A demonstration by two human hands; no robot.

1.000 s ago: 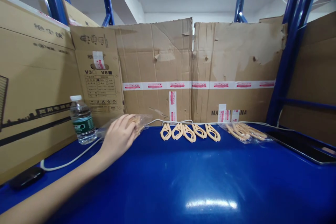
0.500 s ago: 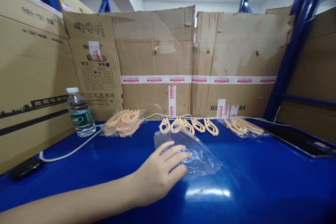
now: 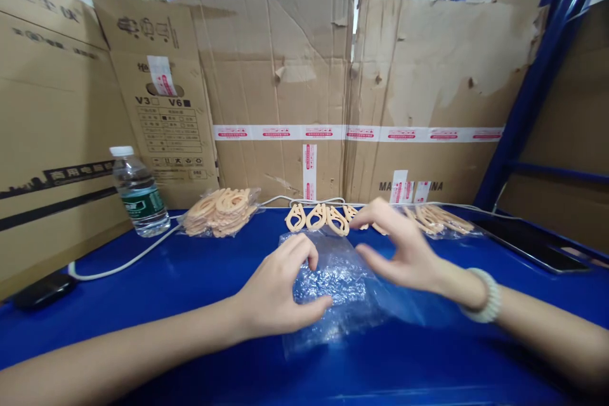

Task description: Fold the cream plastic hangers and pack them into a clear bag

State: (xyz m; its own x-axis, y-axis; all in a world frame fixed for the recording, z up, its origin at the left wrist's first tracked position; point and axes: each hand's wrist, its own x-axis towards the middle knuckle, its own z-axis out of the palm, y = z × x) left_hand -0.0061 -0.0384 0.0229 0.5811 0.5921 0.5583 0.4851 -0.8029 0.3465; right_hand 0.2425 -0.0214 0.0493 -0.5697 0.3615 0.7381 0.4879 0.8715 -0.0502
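A clear plastic bag (image 3: 340,295) lies crinkled on the blue tabletop in front of me. My left hand (image 3: 288,288) is at the bag's left side, fingers curved and thumb apart, with nothing visibly gripped. My right hand (image 3: 404,247), a pale band on its wrist, hovers over the bag's right part. Its thumb and fingers are spread, slightly blurred. Behind the bag stands a row of beige looped pieces that look like folding hangers (image 3: 316,217). The right hand hides part of that row.
A bagged pile of beige hangers (image 3: 221,212) lies at the back left, another bagged bunch (image 3: 440,219) at the back right. A water bottle (image 3: 140,196), white cable (image 3: 128,264), black mouse-like object (image 3: 44,290) and dark phone or tablet (image 3: 533,244) surround the area. Cardboard (image 3: 280,95) walls the back.
My right hand has come in from the right over the bag. My left hand has shifted slightly left, its fingers more curled. The bag now spreads nearer to me and farther right.
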